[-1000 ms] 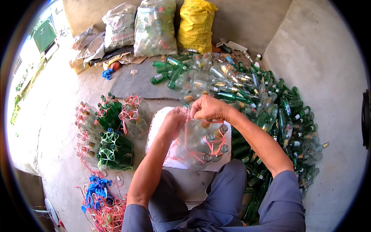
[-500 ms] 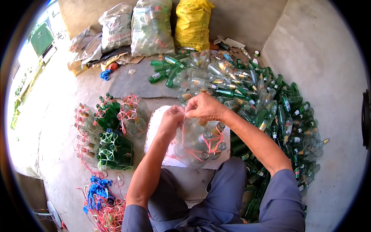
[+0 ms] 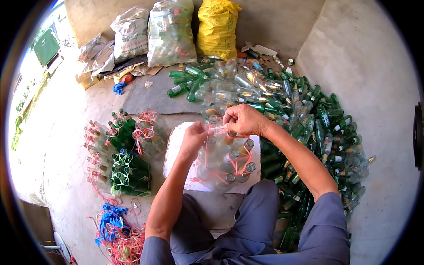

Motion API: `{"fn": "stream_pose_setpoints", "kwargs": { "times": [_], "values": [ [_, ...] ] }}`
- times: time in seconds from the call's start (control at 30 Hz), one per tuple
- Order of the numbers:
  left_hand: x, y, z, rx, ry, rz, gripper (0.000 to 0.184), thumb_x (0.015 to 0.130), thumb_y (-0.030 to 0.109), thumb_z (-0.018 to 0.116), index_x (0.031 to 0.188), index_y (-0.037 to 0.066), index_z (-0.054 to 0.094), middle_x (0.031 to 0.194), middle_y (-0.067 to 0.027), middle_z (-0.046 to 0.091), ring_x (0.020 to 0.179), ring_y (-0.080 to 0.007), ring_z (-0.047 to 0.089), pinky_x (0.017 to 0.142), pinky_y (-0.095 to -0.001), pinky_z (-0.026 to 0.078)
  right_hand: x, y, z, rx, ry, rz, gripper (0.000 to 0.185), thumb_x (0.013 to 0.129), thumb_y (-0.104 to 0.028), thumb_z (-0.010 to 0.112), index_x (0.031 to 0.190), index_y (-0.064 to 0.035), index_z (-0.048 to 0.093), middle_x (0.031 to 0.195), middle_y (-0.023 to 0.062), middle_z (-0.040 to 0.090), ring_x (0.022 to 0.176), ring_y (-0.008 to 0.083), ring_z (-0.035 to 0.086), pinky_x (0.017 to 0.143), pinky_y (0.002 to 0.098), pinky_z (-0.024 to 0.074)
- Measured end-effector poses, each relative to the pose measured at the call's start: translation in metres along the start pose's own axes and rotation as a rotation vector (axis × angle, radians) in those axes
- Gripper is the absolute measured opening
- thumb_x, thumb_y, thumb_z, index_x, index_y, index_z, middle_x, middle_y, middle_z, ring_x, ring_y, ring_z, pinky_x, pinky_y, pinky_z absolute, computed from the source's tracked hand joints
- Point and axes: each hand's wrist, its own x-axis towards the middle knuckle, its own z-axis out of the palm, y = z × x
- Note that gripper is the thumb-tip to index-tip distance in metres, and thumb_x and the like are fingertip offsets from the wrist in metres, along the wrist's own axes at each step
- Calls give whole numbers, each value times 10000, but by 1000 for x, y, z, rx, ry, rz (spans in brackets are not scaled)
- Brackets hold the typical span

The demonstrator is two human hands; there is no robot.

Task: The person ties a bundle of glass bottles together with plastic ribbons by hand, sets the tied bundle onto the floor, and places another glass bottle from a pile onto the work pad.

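Note:
Several clear glass bottles (image 3: 216, 170) stand upright in a cluster in front of me on a white board (image 3: 176, 152). Pink plastic twine (image 3: 243, 165) loops around their necks. At the far side of the cluster, my left hand (image 3: 194, 138) pinches the twine at the left. My right hand (image 3: 245, 120) grips it just to the right, fingers closed above the bottle necks. A short stretch of twine runs between the two hands.
Tied bundles of green bottles (image 3: 130, 172) and clear bottles (image 3: 98, 152) stand at left, with tangled twine (image 3: 121, 243) nearer me. A large heap of loose bottles (image 3: 309, 128) spreads along the right wall. Full sacks (image 3: 172, 35) line the back wall.
My hands have drawn apart, the right one moving to the right, and a bottle mouth now shows between them. The camera view has shifted slightly.

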Motion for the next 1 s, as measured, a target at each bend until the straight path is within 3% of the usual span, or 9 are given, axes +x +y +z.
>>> {"fn": "stream_pose_setpoints", "kwargs": {
  "times": [0.1,0.33,0.57,0.7,0.87,1.0],
  "values": [
    [-2,3,4,10,0,12,138,878,89,718,849,96,583,725,56,600,592,-19,500,524,-193,351,-3,-4,-1,-268,64,-114,119,750,-124,716,831,-43,683,730,81,702,639,178,669,633,316,523],
    [-6,9,5,57,-7,20,129,890,85,702,847,99,581,728,58,600,604,-20,496,529,-192,344,-11,10,-12,-578,160,-384,118,790,-158,746,829,-76,670,704,64,651,660,244,629,643,365,503],
    [-8,5,9,25,88,54,107,867,61,689,853,95,587,719,57,583,586,-25,474,509,-193,309,-46,11,5,-432,284,-317,114,806,-117,750,840,-71,652,723,76,620,703,247,611,642,375,498],
    [-14,10,3,-9,123,51,110,831,29,674,855,96,590,701,50,571,557,-35,456,491,-192,283,-63,16,23,-580,338,-493,145,754,-67,750,860,-71,650,749,61,643,719,273,602,673,388,505],
    [-18,-5,-10,-457,256,-131,189,772,-79,573,825,102,559,618,25,460,479,-115,433,428,-221,294,-76,14,24,-459,333,-367,237,750,-51,736,985,-82,733,934,94,734,846,283,671,763,369,550],
    [-28,-13,-6,-598,349,-180,219,724,-96,526,827,96,507,602,25,403,438,-95,322,393,-250,201,-85,16,35,-390,348,-292,265,774,-39,703,1034,-72,741,977,111,742,894,294,703,810,373,568]
  ]
}}
